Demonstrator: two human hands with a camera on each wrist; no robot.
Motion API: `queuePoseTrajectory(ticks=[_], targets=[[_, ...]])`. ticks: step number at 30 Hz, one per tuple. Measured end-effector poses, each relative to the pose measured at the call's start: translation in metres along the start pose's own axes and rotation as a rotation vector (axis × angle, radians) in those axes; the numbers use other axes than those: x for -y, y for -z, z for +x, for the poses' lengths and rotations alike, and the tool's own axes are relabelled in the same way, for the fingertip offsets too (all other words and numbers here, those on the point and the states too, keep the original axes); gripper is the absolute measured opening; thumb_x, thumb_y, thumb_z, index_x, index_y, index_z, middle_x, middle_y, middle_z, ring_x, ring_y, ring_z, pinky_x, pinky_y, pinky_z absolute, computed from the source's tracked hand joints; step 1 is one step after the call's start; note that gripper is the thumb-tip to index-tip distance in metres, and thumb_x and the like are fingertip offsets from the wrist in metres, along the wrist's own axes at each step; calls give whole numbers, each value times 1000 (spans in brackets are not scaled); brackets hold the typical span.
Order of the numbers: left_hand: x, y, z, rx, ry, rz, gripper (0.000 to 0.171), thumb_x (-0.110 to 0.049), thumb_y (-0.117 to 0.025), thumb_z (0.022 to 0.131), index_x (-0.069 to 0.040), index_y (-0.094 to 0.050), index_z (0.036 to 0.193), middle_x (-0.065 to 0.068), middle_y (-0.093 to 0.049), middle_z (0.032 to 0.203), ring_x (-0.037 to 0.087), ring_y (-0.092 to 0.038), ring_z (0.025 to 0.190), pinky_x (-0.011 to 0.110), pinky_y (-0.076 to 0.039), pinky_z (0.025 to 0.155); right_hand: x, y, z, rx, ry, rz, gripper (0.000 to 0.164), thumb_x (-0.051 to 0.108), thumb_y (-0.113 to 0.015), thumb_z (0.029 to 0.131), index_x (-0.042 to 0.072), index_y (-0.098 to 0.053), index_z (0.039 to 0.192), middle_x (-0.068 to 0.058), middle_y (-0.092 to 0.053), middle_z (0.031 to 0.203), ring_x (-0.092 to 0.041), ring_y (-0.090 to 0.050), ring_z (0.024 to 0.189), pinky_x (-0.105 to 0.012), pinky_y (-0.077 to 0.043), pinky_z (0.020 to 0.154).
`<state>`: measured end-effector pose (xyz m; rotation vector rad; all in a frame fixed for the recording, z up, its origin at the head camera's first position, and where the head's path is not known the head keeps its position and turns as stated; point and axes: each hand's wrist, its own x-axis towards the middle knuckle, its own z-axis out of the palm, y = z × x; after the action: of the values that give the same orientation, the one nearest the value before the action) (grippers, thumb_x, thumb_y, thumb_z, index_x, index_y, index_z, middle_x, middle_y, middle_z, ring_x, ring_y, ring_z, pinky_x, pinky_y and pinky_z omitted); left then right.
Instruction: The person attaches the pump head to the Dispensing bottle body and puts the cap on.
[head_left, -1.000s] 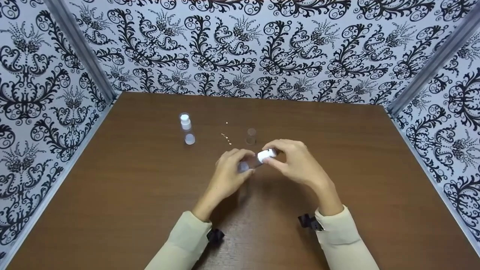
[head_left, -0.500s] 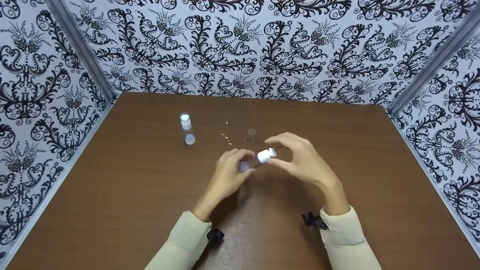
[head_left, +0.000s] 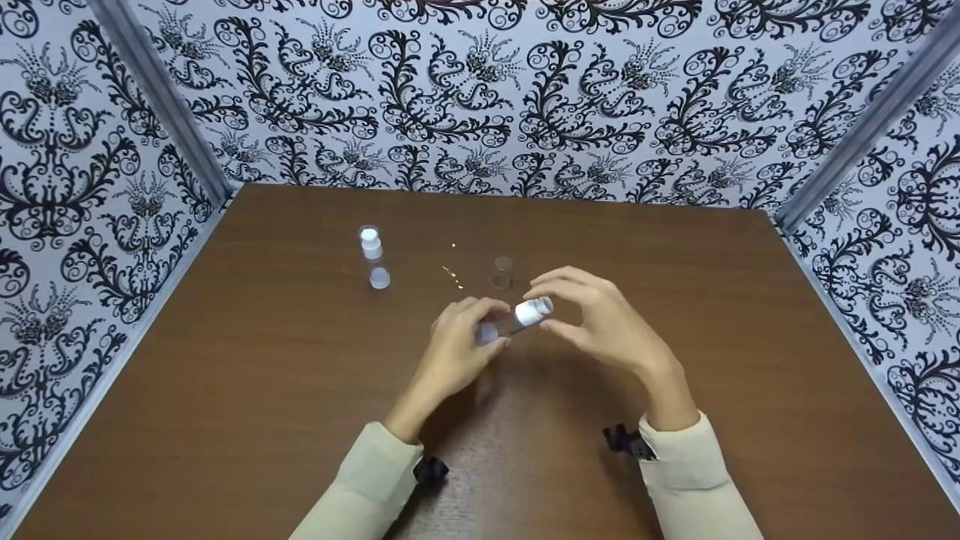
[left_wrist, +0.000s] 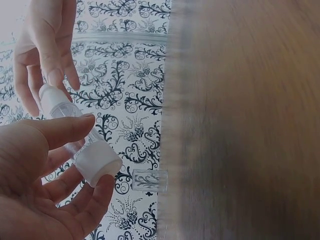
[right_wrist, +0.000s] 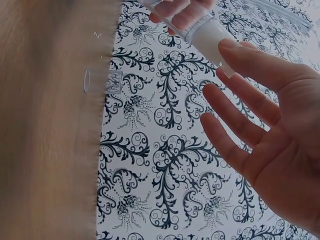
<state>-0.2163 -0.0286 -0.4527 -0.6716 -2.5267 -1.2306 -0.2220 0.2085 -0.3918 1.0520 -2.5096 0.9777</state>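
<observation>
In the head view my left hand (head_left: 459, 346) holds a clear pump bottle (head_left: 529, 310) by its lower body, tilted with the white pump end toward the right. The left wrist view shows the thumb and fingers of that hand around the bottle's white base (left_wrist: 97, 162). My right hand (head_left: 609, 321) is at the white pump end, its fingers parted in a loose arc around it. In the right wrist view the right thumb (right_wrist: 265, 65) overlaps the white collar (right_wrist: 209, 39); whether it touches is unclear. The other right fingers are spread.
A small clear cap (head_left: 502, 274) stands on the brown table (head_left: 300, 390) just beyond my hands. Farther left is another clear bottle with a white pump (head_left: 373, 255). Several tiny pale bits (head_left: 453, 277) lie between them. Patterned walls (head_left: 480, 97) enclose the table's back and sides.
My right hand has loosened from the white pump end and drawn slightly back to the right, its fingers parting. The left hand and the bottle stay in place.
</observation>
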Motion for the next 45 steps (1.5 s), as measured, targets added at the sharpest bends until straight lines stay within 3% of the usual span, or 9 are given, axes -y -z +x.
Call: queuePoseTrajectory(ticks=[10,20,32,38,45], targets=[[-2,1,0,5,-16,-4,38,-9,-91,83,-10,-75,118,6,-75,109,25,-67,101,45,-49,92,0,-4,0,16,9,-18,34,-4,-85,85,10,-79,116,1,-75,117,-16,-68,114,-39,-53,102],[0,0,0,3,-13,-5,38,-9,-91,83,-10,-75,117,5,-75,109,25,-67,101,46,-49,93,1,-4,1,32,-26,-52,27,8,-84,91,13,-79,118,3,-75,109,-13,-68,104,-39,-54,94],[0,0,0,-3,-16,7,37,-11,-91,84,-11,-75,117,5,-74,108,24,-66,100,44,-50,90,2,-8,1,33,-131,-84,22,26,-81,96,16,-79,116,8,-75,102,-17,-66,93,-40,-48,89],[1,0,0,0,-14,26,36,-13,-90,85,-12,-75,118,4,-74,108,23,-66,100,43,-50,90,2,-5,1,0,-118,-44,31,26,-85,93,15,-77,121,7,-74,109,-9,-66,98,-39,-52,93],[2,0,0,-1,-18,23,37,-13,-90,84,-12,-75,118,5,-74,108,24,-66,99,44,-50,89,-2,3,-1,-38,-76,-13,42,19,-91,86,14,-76,125,4,-72,123,-17,-69,112,-38,-54,101]])
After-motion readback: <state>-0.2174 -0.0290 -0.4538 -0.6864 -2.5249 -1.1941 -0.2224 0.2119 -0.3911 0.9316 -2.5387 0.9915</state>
